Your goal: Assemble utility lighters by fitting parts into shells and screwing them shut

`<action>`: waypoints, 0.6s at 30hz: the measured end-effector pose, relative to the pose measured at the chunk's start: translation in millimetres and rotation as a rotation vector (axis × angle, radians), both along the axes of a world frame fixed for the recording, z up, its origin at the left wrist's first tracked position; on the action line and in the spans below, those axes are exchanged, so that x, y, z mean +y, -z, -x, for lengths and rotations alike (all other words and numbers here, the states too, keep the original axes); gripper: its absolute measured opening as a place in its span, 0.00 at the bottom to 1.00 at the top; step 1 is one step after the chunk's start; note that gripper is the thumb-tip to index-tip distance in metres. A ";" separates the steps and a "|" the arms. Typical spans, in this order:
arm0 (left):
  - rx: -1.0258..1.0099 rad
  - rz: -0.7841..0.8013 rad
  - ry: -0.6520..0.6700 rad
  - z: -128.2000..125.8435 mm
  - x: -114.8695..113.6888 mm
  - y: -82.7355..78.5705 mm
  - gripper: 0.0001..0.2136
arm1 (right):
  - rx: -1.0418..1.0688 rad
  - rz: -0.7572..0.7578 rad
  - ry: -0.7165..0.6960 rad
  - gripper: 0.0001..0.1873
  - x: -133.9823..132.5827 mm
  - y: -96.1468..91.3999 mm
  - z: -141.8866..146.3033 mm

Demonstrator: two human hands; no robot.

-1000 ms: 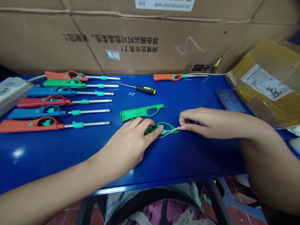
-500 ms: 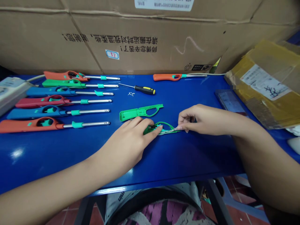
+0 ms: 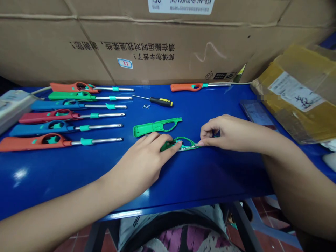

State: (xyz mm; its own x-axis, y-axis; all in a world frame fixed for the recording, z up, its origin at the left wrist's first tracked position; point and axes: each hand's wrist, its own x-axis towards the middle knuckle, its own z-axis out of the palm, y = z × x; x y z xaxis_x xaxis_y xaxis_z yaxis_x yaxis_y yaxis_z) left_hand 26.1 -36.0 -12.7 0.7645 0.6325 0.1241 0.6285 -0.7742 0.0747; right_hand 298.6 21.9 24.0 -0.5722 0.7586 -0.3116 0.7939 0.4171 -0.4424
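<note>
As you bend over a blue counter (image 3: 204,178), a green lighter casing (image 3: 165,145) lies on it directly in front of you, its long axis running left to right, roughly along the near edge, its narrow nose pointing right. Just beyond it rests the matching green half (image 3: 147,129), hollow side up, nose also to the right and angled slightly away from you.

Your left hand (image 3: 151,154), palm down with the forearm rising from the lower left, clasps the casing, thumb and forefinger spread along it. Your right hand (image 3: 223,133) reaches in from the right, wrist nearly level, thumb and forefinger pinching thin wires (image 3: 189,147) at the nose, the other fingers curled under.

The casing's broad end is hidden beneath your left hand; the wire tips vanish at your right fingertips, too small to make out. To the left, six lighters (image 3: 49,116) lie in a column, barrels pointing right. A screwdriver (image 3: 161,102) lies near small pale pieces (image 3: 146,106), hard to identify.
</note>
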 end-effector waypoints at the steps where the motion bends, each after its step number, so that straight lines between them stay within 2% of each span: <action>1: -0.003 -0.002 0.000 -0.1 0.1 0.1 0.27 | 0.019 -0.018 -0.013 0.14 0.7 0.5 -0.8; 4: -0.016 -0.013 -0.002 -0.2 0.1 0.7 0.28 | 0.047 -0.039 -0.033 0.13 2.0 1.5 -1.9; 12: -0.019 -0.032 -0.009 -0.5 -0.6 0.9 0.28 | 0.092 0.061 0.038 0.17 -0.1 1.1 5.0; 18: -0.041 -0.036 -0.006 -1.0 -1.3 0.9 0.27 | -0.001 0.075 0.116 0.18 2.4 5.1 8.9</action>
State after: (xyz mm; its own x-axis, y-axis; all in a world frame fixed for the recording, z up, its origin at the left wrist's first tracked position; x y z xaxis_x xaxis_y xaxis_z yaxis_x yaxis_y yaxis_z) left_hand 27.1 -37.3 -13.6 0.7543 0.6320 0.1778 0.6303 -0.7729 0.0731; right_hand 289.7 24.3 19.0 -0.4817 0.7940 -0.3707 0.8354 0.2884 -0.4679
